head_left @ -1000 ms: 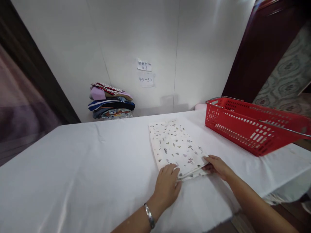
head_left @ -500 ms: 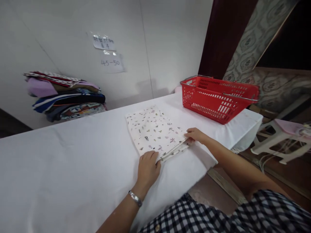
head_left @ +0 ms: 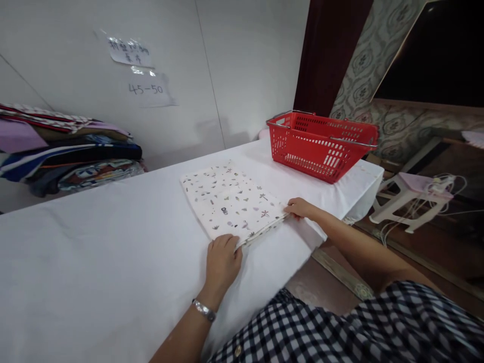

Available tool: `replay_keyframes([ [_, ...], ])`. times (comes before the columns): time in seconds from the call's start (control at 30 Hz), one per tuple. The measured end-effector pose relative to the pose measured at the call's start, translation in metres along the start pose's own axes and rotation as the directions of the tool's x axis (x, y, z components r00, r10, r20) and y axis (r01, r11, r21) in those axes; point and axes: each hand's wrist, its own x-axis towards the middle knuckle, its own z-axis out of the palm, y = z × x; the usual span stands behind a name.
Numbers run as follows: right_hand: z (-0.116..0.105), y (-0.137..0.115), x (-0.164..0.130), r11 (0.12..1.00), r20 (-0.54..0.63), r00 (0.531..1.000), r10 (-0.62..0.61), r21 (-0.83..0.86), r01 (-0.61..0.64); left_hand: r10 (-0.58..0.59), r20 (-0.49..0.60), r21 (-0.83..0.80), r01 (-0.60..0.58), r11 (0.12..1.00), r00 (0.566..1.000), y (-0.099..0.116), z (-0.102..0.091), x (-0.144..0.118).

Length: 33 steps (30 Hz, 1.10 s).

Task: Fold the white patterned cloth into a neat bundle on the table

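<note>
Pinching the near corners of the folded printed cloth (head_left: 232, 201), our left hand (head_left: 221, 257) and right hand (head_left: 299, 207) keep its layers aligned. It lies flat on the white surface (head_left: 94, 262), with the red basket (head_left: 321, 146) well beyond its far right corner.

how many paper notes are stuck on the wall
2. One handwritten note sits high on the wall; the second note, reading 45-50, is just below it and slightly right. Both hang above the stack of folded fabrics. More may lie outside the view.
</note>
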Motion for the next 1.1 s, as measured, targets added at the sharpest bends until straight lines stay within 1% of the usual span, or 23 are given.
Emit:
replay_keyframes([
  [0.13,-0.002,0.0,0.0,0.994,-0.022,1.0,0.001,-0.109,-0.003,0.007,-0.006,-0.01,-0.007,1.0,1.0,-0.001,-0.001,-0.001],
  [0.17,-0.002,-0.001,0.0,0.986,-0.03,1.0,-0.002,-0.169,-0.003,0.011,-0.01,-0.012,-0.011,1.0,1.0,-0.002,-0.001,-0.001],
  [0.27,-0.003,-0.005,-0.001,0.91,-0.066,0.998,-0.022,-0.414,-0.007,0.02,-0.025,-0.008,-0.02,1.0,0.999,-0.003,0.0,-0.003],
  [0.33,-0.003,-0.007,-0.001,0.862,-0.081,0.996,-0.04,-0.507,-0.007,0.025,-0.041,0.002,-0.025,1.0,0.999,-0.004,0.001,-0.004],
  [0.5,0.001,-0.008,0.0,0.879,-0.089,0.994,-0.056,-0.478,0.007,0.039,-0.075,0.033,-0.037,0.999,0.996,-0.005,0.003,-0.005],
  [0.57,0.003,-0.006,-0.001,0.897,-0.085,0.995,-0.053,-0.443,0.01,0.042,-0.077,0.046,-0.039,0.998,0.996,-0.004,0.003,-0.006],
  [0.63,0.003,-0.003,-0.002,0.94,-0.071,0.997,-0.033,-0.341,0.007,0.039,-0.081,0.053,-0.035,0.998,0.996,-0.004,0.001,-0.007],
  [0.7,0.003,-0.001,-0.003,0.994,-0.032,0.999,0.02,-0.111,-0.024,0.032,-0.084,0.047,-0.028,0.998,0.996,-0.004,0.0,-0.008],
  [0.73,0.002,0.0,-0.003,0.998,-0.001,0.999,0.049,0.03,-0.049,0.026,-0.085,0.042,-0.023,0.999,0.996,-0.004,0.0,-0.008],
  [0.8,0.001,0.001,-0.004,0.959,0.056,0.995,0.077,0.268,-0.089,0.015,-0.084,0.033,-0.012,0.999,0.996,-0.004,0.0,-0.009],
  [0.83,0.0,0.002,-0.005,0.937,0.068,0.995,0.069,0.338,-0.087,0.007,-0.082,0.03,-0.005,1.0,0.997,-0.005,-0.001,-0.01],
  [0.93,-0.002,0.002,-0.005,0.885,0.043,0.999,0.011,0.465,-0.03,-0.024,-0.073,0.018,0.026,1.0,0.997,-0.004,-0.001,-0.012],
  [1.1,-0.004,-0.001,-0.005,0.863,0.023,0.999,-0.025,0.505,0.01,-0.057,-0.083,-0.015,0.056,0.998,0.995,-0.002,-0.003,-0.013],
])
